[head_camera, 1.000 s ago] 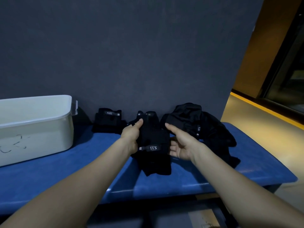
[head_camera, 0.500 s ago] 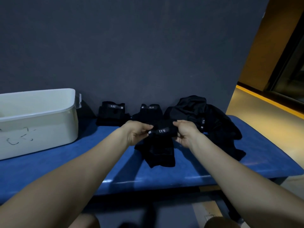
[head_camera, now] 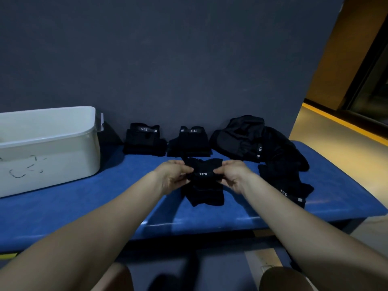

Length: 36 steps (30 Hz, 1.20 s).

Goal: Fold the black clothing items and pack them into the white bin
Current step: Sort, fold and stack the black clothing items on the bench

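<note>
Left hand (head_camera: 175,175) and right hand (head_camera: 232,175) pinch waistband of black garment (head_camera: 203,185), keeping fold flat on tabletop (head_camera: 105,198); 2 folded stacks (head_camera: 144,139) behind garment, awaiting white bin (head_camera: 48,148).

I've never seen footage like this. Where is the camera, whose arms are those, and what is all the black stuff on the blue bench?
No machine here: the camera sits on a person's head and looks down, so the two bare arms reaching forward are their own. The left hand and right hand pinch between them a small black garment with a white-lettered waistband, partway through a fold; its lower part rests on the padded blue bench. Against the dark wall stand two neatly folded black garments. To the right lies a loose heap of unfolded black clothing. At the left stands the white plastic bin, with pen scribbles on its side. What it holds cannot be seen.
</note>
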Each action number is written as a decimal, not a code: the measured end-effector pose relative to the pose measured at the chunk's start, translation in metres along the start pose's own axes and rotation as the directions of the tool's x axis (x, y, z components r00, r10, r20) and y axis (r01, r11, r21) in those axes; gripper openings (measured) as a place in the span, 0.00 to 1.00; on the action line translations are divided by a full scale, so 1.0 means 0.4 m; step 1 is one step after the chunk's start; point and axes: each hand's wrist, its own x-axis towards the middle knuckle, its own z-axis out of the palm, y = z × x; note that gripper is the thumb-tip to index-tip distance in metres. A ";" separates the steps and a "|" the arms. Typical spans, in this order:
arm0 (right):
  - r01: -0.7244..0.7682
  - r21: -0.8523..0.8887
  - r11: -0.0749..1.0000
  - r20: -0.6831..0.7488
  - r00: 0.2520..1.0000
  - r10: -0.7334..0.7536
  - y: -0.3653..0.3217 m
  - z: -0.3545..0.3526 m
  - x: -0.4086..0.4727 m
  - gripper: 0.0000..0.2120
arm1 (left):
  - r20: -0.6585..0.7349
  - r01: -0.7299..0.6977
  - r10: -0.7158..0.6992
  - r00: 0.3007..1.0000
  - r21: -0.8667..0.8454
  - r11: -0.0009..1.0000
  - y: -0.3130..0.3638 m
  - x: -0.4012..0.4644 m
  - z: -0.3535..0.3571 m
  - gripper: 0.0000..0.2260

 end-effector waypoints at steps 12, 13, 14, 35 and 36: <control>0.123 -0.340 0.932 -0.061 0.987 -0.152 0.070 -0.017 -0.015 0.15 | -0.076 -0.066 0.071 0.995 0.069 0.995 -0.069 -0.026 -0.017 0.10; 0.122 -0.376 0.918 -0.070 0.985 -0.160 0.070 -0.020 -0.013 0.15 | -0.078 -0.062 0.069 0.995 0.087 0.994 -0.073 -0.025 -0.020 0.10; 0.132 -0.409 0.903 -0.073 0.982 -0.177 0.067 -0.022 -0.015 0.15 | -0.076 -0.065 0.072 0.994 0.100 0.993 -0.075 -0.022 -0.023 0.10; 0.601 -0.764 0.235 0.403 0.729 -0.553 0.077 -0.010 -0.077 0.11 | 0.099 -0.309 0.303 0.948 0.518 0.798 -0.120 -0.035 -0.069 0.16; 0.614 -0.768 0.182 0.455 0.724 -0.518 0.083 0.001 -0.077 0.13 | 0.097 -0.321 0.321 0.942 0.537 0.780 -0.122 -0.036 -0.071 0.16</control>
